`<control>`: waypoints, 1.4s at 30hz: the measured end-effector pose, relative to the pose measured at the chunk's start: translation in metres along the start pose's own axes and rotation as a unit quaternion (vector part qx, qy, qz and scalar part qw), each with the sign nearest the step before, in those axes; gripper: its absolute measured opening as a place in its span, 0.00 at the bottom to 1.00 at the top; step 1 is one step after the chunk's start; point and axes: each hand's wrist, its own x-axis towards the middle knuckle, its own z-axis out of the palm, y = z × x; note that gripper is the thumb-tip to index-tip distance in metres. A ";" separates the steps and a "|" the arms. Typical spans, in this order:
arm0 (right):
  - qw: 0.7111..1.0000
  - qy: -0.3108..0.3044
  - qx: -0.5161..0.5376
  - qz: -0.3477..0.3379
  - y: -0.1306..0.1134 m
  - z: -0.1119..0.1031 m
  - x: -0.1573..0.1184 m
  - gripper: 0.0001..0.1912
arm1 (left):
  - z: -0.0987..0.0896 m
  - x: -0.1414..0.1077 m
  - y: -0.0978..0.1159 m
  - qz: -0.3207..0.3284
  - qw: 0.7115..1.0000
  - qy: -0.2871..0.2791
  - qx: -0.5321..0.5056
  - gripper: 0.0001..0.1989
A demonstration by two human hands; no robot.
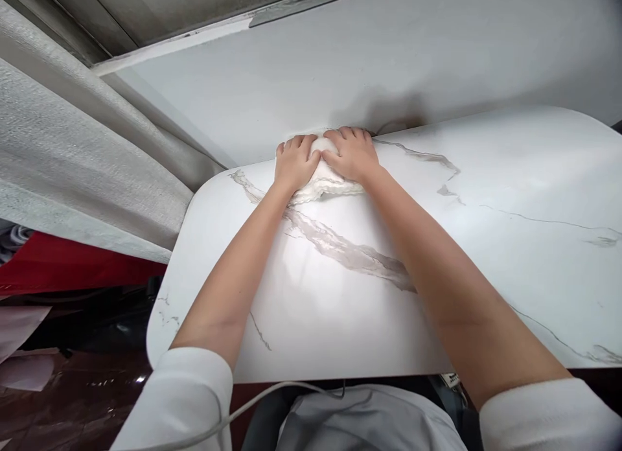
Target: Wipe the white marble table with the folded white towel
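Note:
A folded white cloth [324,179] lies at the far edge of the white marbled table [321,308], close to the wall. On the cloth's left part rests my left hand [296,161], its fingers spread and pointing toward the wall. My right hand [352,154] presses flat on the cloth's right part, fingers also apart. The two thumbs nearly meet over the middle of the cloth. Its frilled near edge shows below both hands.
Behind the table stands a pale wall [340,69]. A light curtain [87,153] hangs at the left, touching the table's side. Red fabric [78,263] lies beyond it. A white cable [253,409] crosses below the table's front edge.

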 end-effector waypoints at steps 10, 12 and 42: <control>0.999 0.006 -0.038 0.002 0.006 -0.011 -0.046 0.30 | -0.006 -0.037 0.033 0.023 0.999 -0.014 -0.018 0.23; 0.999 0.002 -0.041 -0.003 0.007 -0.017 -0.062 0.30 | -0.009 -0.051 0.044 0.018 1.000 -0.019 -0.011 0.23; 0.982 0.003 -0.078 -0.171 0.019 -0.090 -0.306 0.29 | -0.055 -0.278 0.170 0.143 0.983 -0.101 -0.062 0.29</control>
